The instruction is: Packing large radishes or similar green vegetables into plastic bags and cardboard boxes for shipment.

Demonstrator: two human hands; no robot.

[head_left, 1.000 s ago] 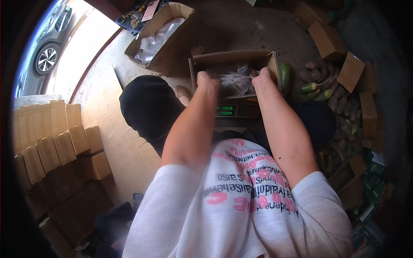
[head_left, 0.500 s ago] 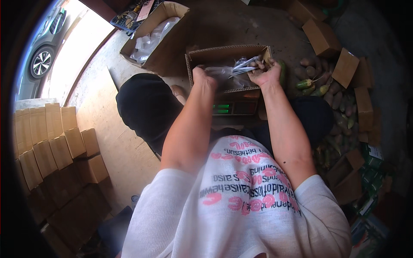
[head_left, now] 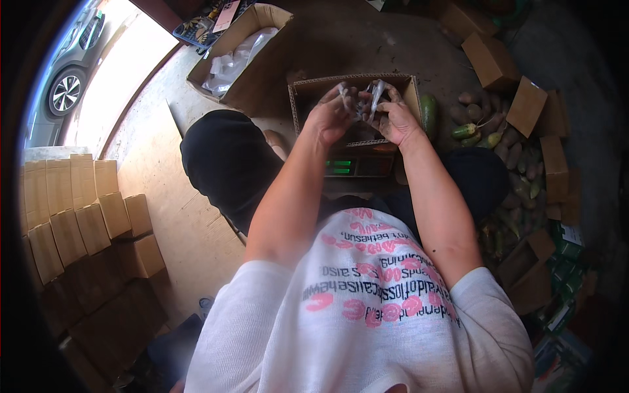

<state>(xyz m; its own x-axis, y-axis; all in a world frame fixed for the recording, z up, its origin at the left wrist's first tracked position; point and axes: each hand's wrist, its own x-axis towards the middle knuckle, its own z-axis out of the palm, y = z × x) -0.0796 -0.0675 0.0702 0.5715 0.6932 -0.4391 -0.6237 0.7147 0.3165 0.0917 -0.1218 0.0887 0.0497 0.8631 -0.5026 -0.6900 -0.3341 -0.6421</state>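
Both hands are over an open cardboard box (head_left: 308, 81), which rests on a scale (head_left: 373, 165) with a lit green display. My left hand (head_left: 331, 116) is closed on one side of a clear plastic bag (head_left: 377, 93). My right hand (head_left: 397, 118) pinches the bag's other side, its fingers curled around the gathered plastic. The fingers look soiled. The bag's lower part lies inside the box, and its contents are too dark to make out.
Just right of the box lies a green gourd-like vegetable (head_left: 429, 112). Beyond it spreads a heap of roots and green vegetables (head_left: 511, 147) among cardboard boxes (head_left: 490, 59). Another open box (head_left: 275, 26) holds clear plastic bags (head_left: 236, 62). Stacked cartons (head_left: 65, 216) stand at left.
My left hand has moved right and my right hand slightly left, bringing them closer together over the box. The plastic, stretched out before, is now gathered between my fingers.
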